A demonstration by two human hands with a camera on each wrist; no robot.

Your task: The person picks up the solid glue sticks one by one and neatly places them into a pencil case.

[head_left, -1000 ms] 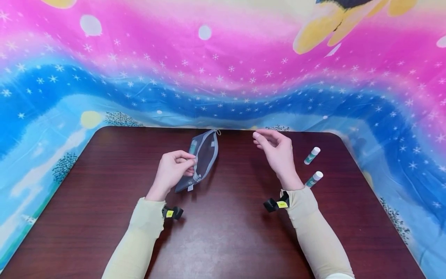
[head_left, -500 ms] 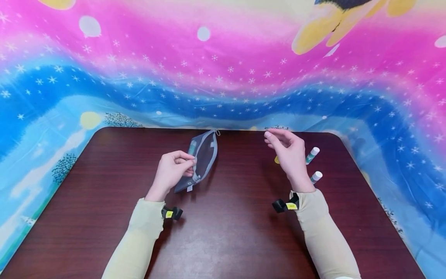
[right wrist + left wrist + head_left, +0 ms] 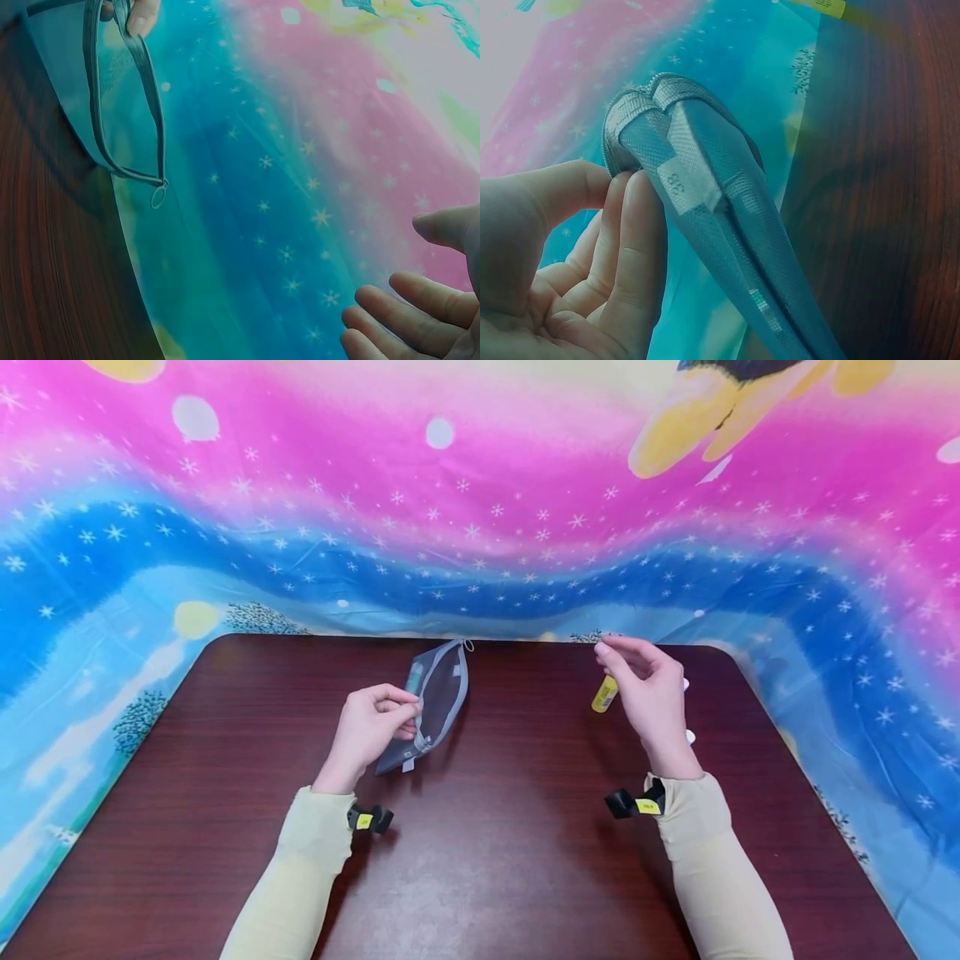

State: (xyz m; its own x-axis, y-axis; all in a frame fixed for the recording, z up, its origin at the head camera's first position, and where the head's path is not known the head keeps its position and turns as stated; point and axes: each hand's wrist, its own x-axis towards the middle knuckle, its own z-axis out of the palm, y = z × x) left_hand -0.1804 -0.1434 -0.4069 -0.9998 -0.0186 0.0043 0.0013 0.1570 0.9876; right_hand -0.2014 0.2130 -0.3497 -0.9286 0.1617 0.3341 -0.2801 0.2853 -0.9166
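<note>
A grey mesh zipper pouch is held up over the table, its zipped mouth spread apart. My left hand pinches one edge of that mouth between thumb and fingers; the left wrist view shows the pouch end with its small numbered tag. A green-labelled tube shows through the mesh. My right hand is to the right, in the air, with thumb and fingers apart and nothing held, as the right wrist view shows. Just beyond it lies a yellow tube, partly hidden by the hand.
Two white-capped tubes lie behind my right hand, mostly hidden, with one cap peeking out. The dark wooden table ends at a colourful printed cloth hung along its back and sides.
My right hand has moved right, away from the pouch. The yellow tube has come into sight beside it, while the white-capped tubes have become mostly covered. The left hand and pouch stay put.
</note>
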